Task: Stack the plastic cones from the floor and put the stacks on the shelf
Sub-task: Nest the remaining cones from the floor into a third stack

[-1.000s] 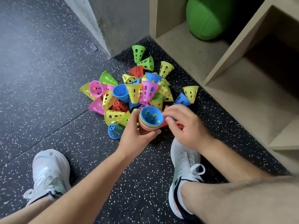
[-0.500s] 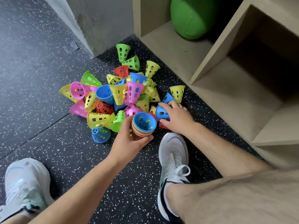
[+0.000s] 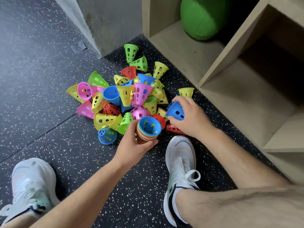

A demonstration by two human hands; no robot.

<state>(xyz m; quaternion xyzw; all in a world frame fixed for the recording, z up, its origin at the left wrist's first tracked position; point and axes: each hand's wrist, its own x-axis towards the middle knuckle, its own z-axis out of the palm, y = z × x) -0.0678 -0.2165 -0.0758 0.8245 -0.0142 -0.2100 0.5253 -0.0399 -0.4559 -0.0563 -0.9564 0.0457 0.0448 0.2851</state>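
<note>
Head view: the left hand (image 3: 131, 145) curls round a stack (image 3: 148, 130) of nested cones, mouth up, just beside the loose pile (image 3: 125, 96) on the floor. The right hand (image 3: 192, 117) grips a blue cone (image 3: 176, 111) at the pile's right edge, near the shelf (image 3: 230, 89). My judgement: turn its narrow end down, centre it over the mouth (steadying the stack), and press until seated.
</note>
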